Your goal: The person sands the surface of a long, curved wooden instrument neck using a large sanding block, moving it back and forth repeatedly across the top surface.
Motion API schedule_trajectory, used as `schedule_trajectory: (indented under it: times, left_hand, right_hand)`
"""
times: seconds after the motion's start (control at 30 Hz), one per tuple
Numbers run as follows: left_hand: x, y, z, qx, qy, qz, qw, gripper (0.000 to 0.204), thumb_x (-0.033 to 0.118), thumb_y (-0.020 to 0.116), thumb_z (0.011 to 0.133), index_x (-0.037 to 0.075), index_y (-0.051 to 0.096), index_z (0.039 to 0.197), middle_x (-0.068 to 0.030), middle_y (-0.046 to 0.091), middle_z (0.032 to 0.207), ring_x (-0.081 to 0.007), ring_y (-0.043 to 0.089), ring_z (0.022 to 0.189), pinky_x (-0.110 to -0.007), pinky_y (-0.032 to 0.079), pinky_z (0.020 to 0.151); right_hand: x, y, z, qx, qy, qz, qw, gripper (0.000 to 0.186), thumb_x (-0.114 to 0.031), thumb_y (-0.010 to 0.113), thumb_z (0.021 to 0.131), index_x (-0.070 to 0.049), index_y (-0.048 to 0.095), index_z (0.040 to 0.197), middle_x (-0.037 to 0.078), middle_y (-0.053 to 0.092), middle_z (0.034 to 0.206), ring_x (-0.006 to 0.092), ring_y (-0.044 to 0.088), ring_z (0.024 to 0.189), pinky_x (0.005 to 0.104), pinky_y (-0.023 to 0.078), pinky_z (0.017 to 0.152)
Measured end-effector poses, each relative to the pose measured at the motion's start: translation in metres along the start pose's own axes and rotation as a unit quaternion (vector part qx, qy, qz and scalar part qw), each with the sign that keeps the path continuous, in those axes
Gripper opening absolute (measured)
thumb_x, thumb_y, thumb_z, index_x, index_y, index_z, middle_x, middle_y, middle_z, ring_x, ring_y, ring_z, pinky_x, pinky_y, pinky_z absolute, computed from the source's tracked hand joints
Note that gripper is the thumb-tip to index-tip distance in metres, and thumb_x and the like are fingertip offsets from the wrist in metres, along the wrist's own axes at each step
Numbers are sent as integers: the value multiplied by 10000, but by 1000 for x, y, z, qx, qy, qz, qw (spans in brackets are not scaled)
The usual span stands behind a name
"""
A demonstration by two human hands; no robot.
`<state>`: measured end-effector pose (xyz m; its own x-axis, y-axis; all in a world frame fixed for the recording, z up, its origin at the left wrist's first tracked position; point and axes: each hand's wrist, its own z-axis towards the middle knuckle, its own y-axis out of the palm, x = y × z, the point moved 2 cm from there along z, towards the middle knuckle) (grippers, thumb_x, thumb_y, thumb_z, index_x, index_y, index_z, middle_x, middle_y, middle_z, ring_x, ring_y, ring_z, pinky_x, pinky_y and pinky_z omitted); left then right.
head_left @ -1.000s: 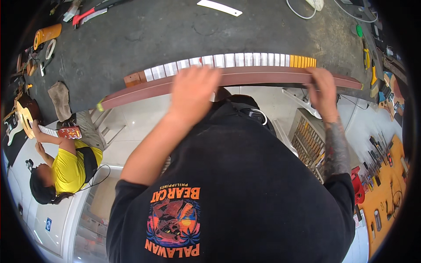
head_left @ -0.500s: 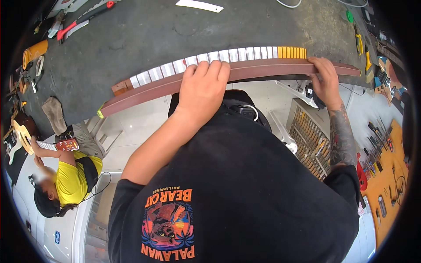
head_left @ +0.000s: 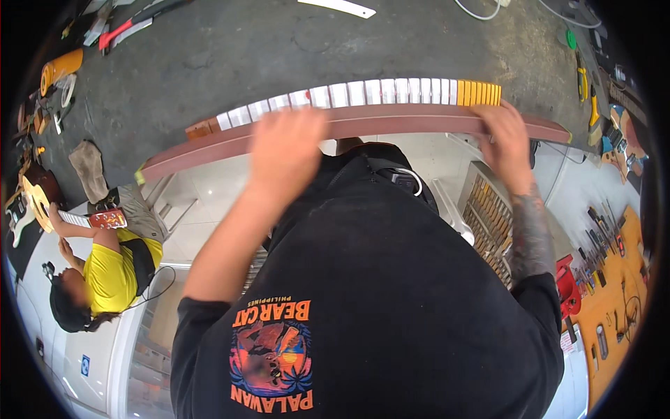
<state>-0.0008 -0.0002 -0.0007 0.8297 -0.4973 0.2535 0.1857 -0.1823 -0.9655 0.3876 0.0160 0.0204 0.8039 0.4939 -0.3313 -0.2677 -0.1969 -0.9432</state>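
A long reddish-brown bar [head_left: 391, 123] with yellow-green ends lies lengthwise along the near bench edge. Just beyond it, and partly covered by it, runs a fretboard [head_left: 377, 92] with silvery-white strips between its frets and yellow ones at the right end. Bare brown wood shows at its left end. My left hand [head_left: 286, 150], blurred by motion, has its fingers closed over the bar left of the middle. Farther right, my right hand [head_left: 504, 136] grips the bar near the yellow strips, thumb on the near side. The bar hides its own underside.
On the dark bench [head_left: 265, 56] lie a white strip [head_left: 338, 7], a red-handled tool [head_left: 118, 33], an orange roll [head_left: 61, 70] and a brown cloth [head_left: 88, 170]. Yellow-handled pliers [head_left: 582, 82] sit at right. A co-worker in yellow [head_left: 115, 279] holds a guitar at left.
The bar has slid left relative to the fretboard, and both my hands have gone left with it. The whole view has shifted slightly.
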Motion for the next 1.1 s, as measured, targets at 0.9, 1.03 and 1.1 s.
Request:
schedule_trajectory:
  times: [0.9,1.03,1.1]
  left_hand:
    - [-114,-27,-83,-12,-59,-6,998,547,-10,771,720,78,668,1250,-124,689,1221,-343,644,1156,-468,479,1003]
    - [-125,-41,-88,-12,-57,-7,998,552,-27,737,715,75,662,1253,-115,697,1198,-337,639,1122,-488,465,995]
    - [-85,-18,-62,0,-21,0,1000,413,66,686,800,98,669,1212,-79,697,1129,-298,650,1108,-472,474,935]
  right_hand:
    - [-115,55,67,86,-36,67,993,417,17,705,774,-35,714,1187,111,750,1107,306,716,1020,428,565,917]
    - [-128,61,81,101,-54,67,991,380,-42,722,792,-53,718,1172,91,757,1087,290,716,963,409,566,880]
    - [-80,36,53,64,-45,50,996,444,-9,753,759,-73,721,1197,86,758,1076,295,718,970,435,559,882]
